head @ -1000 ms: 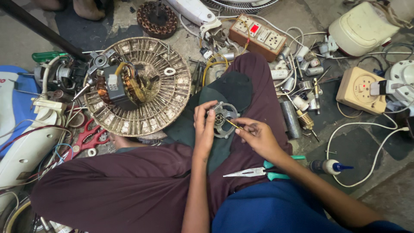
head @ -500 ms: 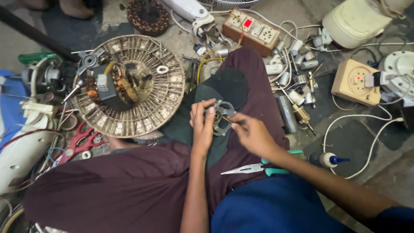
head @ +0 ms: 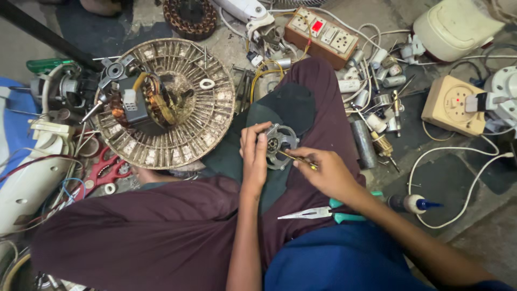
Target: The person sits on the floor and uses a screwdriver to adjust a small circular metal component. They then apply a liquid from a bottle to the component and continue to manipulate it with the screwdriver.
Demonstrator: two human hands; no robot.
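I sit cross-legged in maroon trousers with a dark cloth (head: 285,110) over my knee. My left hand (head: 253,153) grips a round grey metal motor end cover (head: 280,143) against that cloth. My right hand (head: 323,170) pinches a thin yellow-handled screwdriver (head: 293,158), its tip resting at the cover's hub. Teal-handled long-nose pliers (head: 323,214) lie on my thigh just below the right hand.
A dusty fan guard holding a copper-wound motor (head: 161,102) stands at the left. Behind are a wooden switch-and-socket board (head: 323,35), cylindrical capacitors (head: 363,143), a beige socket box (head: 452,105), white cables and a blue-tipped bottle (head: 412,203). Red-handled pliers (head: 105,170) lie far left.
Both hands have kept hold of the cover and screwdriver, with only slight shifts of the tip. The view has drifted a little, so everything sits lower and more to the left.
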